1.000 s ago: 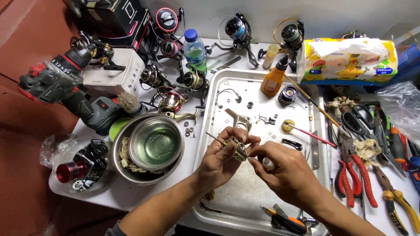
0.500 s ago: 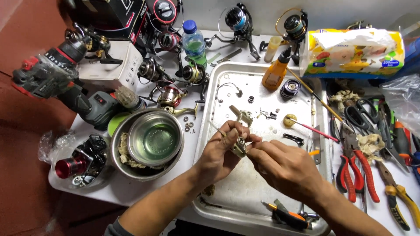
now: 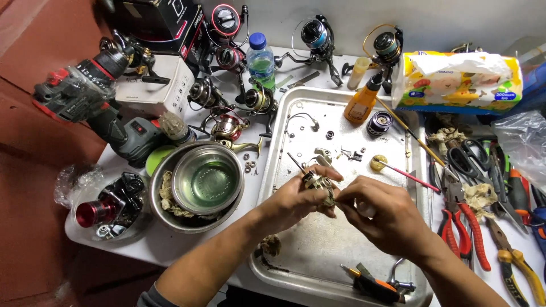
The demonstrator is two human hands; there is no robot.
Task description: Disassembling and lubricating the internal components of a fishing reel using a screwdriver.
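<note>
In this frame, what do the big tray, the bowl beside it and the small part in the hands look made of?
Tray: thin silvery metal, dull and stained, likely aluminium or steel. Bowl: shiny metal with mirror-like glints, probably stainless steel. Small part, held by the left hand and right hand: looks like metal, pale gold with glints; too small to be sure.

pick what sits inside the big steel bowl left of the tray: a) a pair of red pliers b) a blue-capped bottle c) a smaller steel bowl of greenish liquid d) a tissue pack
c: a smaller steel bowl of greenish liquid sits nested inside the big steel bowl, left of the tray.
</note>
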